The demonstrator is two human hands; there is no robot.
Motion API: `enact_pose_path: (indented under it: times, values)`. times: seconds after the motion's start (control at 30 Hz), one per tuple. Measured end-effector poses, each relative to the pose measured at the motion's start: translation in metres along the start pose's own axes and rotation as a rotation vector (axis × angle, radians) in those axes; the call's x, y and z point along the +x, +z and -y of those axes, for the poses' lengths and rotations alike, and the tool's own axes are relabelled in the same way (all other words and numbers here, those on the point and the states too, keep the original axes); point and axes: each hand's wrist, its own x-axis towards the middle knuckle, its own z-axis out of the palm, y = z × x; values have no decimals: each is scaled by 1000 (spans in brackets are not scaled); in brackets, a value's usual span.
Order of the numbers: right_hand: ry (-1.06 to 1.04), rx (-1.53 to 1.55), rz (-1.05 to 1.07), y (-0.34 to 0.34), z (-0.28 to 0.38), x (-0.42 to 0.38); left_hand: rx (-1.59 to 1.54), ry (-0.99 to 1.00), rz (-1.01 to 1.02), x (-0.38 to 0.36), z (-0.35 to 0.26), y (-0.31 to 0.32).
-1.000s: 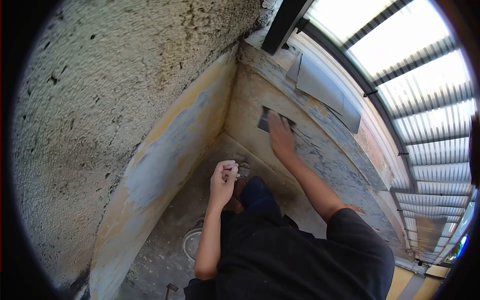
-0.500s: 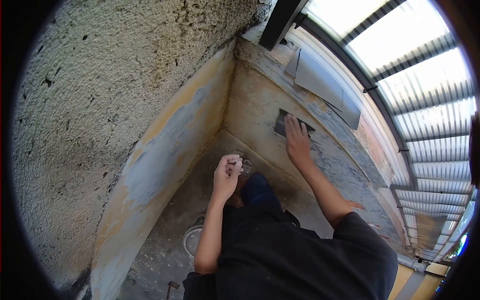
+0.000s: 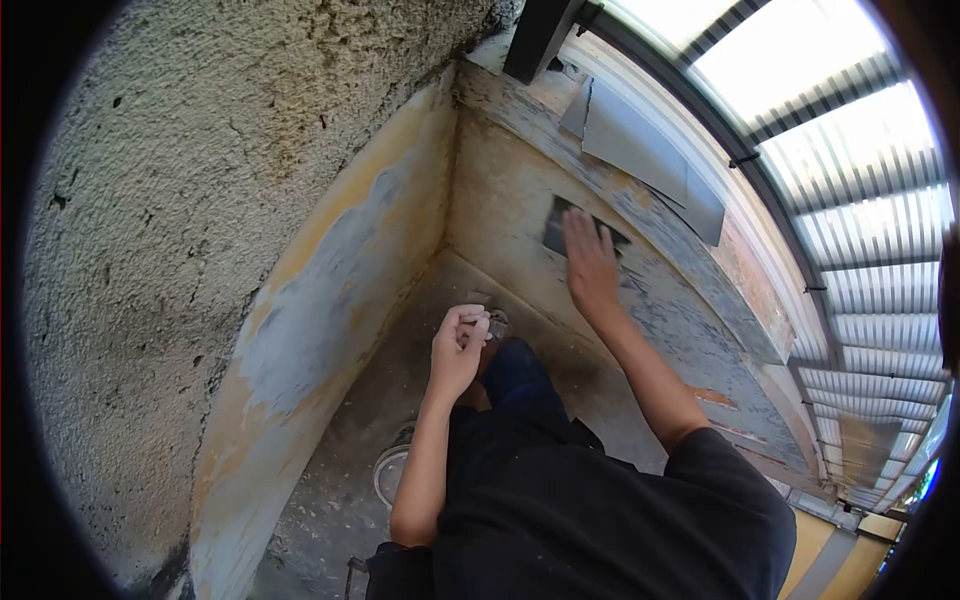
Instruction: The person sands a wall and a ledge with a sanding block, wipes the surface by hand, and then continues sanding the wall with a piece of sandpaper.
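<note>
Against the patchy wall (image 3: 510, 185), my right hand (image 3: 592, 262) presses a dark, flat rectangular sheet (image 3: 562, 228), its fingers stretched over the sheet's right part. Grey smears mark the wall below and to the right of it. My left hand (image 3: 460, 345) is raised in front of my body, its fingers curled together, whitish at the tips. Whatever those fingers may hold is too small to make out.
A rough textured wall (image 3: 200, 220) rises at the left. Loose grey sheets (image 3: 635, 140) lie on the ledge (image 3: 540, 120). A round bucket (image 3: 388, 475) stands on the floor (image 3: 330, 500) beside my left forearm. Black metal framing (image 3: 540, 40) runs above.
The view has shifted slightly. My right hand and the dark sheet have moved a little up in the picture, slightly left. My left hand keeps its curled pose.
</note>
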Motion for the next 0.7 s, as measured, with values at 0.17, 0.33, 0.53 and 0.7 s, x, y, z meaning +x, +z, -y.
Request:
enact_pose_path:
  times: [0.17,0.33,0.53,0.7]
  values:
    - [-116,195,-139,24,42,90,23,6,18,0,-10,5]
    - [23,-73,-81,-11,5,1,3,27,-15,-4,-6,-1]
    - [10,-122,-56,-1,7,17,3,33,-47,-8,-2,-10]
    - [-140,152,-157,20,55,113,14,58,-46,-2,-16,-8]
